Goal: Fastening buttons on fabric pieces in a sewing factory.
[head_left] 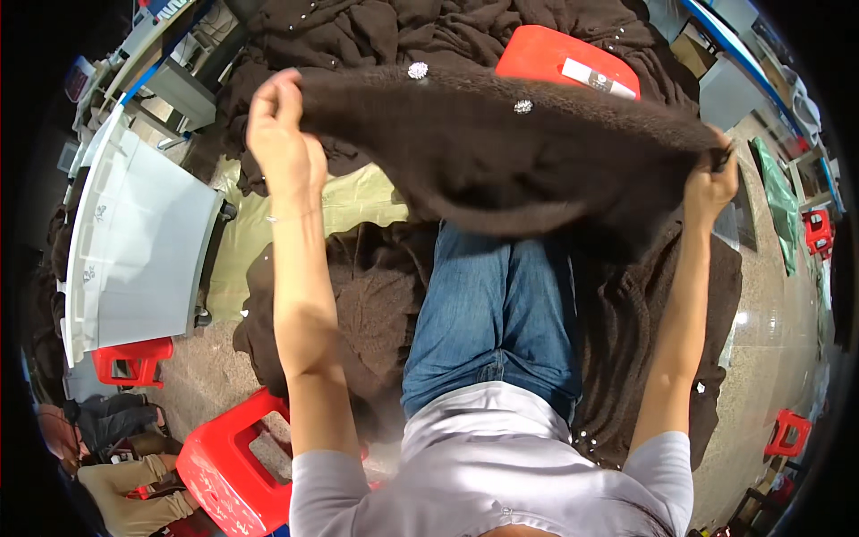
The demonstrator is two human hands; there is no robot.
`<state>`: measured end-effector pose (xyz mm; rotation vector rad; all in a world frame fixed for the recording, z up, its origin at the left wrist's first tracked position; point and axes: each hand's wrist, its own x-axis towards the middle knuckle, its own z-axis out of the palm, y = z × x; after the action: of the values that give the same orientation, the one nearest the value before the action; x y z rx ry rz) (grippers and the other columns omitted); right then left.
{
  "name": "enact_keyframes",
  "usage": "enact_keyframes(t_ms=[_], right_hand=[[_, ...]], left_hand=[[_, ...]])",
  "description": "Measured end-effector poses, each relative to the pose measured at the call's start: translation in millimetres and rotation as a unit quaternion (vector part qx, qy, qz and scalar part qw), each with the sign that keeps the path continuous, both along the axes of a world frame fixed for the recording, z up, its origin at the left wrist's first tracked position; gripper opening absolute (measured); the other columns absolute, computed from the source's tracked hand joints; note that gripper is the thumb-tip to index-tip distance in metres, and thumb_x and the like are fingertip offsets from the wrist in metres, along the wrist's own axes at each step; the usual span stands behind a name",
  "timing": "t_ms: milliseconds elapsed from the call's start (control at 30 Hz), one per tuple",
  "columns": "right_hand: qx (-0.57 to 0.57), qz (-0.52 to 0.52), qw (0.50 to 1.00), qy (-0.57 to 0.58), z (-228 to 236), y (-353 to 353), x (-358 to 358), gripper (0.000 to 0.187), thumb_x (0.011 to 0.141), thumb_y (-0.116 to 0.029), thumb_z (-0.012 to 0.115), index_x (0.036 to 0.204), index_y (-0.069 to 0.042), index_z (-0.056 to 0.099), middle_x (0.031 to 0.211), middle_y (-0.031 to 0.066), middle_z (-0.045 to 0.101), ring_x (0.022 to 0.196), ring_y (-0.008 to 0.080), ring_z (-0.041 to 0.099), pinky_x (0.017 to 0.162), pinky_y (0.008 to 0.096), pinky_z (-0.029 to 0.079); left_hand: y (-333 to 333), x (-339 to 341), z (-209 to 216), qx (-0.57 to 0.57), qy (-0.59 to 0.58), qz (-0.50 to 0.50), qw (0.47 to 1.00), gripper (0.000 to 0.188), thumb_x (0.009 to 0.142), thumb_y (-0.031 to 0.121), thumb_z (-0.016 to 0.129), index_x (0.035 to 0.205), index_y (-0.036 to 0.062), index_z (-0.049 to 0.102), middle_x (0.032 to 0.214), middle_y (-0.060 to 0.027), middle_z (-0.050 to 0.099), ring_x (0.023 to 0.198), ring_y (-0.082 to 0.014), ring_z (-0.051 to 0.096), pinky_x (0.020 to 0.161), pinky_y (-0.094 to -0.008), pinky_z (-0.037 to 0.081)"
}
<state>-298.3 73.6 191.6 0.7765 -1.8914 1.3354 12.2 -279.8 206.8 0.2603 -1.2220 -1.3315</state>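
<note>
A dark brown knit cloth (537, 152) is stretched in the air between my two hands, above my knees. My left hand (286, 134) pinches its left end, fingers closed. At the other end my right hand (713, 179) grips the edge, fingers curled round it. Two sparkly round ornaments, a pale one (418, 70) and a silvery one (523, 106), sit along the upper edge. The lower part of the cloth sags and is blurred. More brown knit fabric (385, 277) lies beside my legs, and a large heap (385, 36) of it spreads out in front.
A red stool (564, 55) with a white label stands among the heap, partly behind the held cloth. To the left is a white wheeled bin (148, 242), with a red stool (237, 465) nearer me. Yellowish sheeting (358, 197) covers some floor. Another person's legs (134, 488) show at lower left.
</note>
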Motion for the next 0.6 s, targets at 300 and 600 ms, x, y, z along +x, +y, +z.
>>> enact_keyframes(t_ms=[300, 600], right_hand=[[0.113, -0.027, 0.989, -0.09, -100, 104, 27, 0.036, 0.083, 0.012, 0.043, 0.113, 0.002, 0.061, 0.111, 0.0125, 0.065, 0.106, 0.0211, 0.061, 0.096, 0.0317, 0.046], [0.248, -0.066, 0.898, -0.357, -200, 153, 149, 0.026, 0.086, 0.006, 0.048, 0.104, -0.002, 0.065, 0.097, 0.0111, 0.068, 0.093, 0.0224, 0.066, 0.082, 0.0316, 0.05]], left_hand=[[133, 68, -118, -0.074, -0.357, -0.089, 0.927, 0.011, 0.08, -0.002, 0.068, 0.089, 0.0032, 0.066, 0.089, -0.0059, 0.063, 0.087, -0.0167, 0.06, 0.079, -0.0288, 0.049], [212, 133, -236, 0.332, -0.342, -0.043, 0.878, 0.028, 0.096, 0.018, 0.06, 0.071, 0.0046, 0.06, 0.061, 0.0027, 0.052, 0.055, -0.0045, 0.042, 0.052, -0.0203, 0.033]])
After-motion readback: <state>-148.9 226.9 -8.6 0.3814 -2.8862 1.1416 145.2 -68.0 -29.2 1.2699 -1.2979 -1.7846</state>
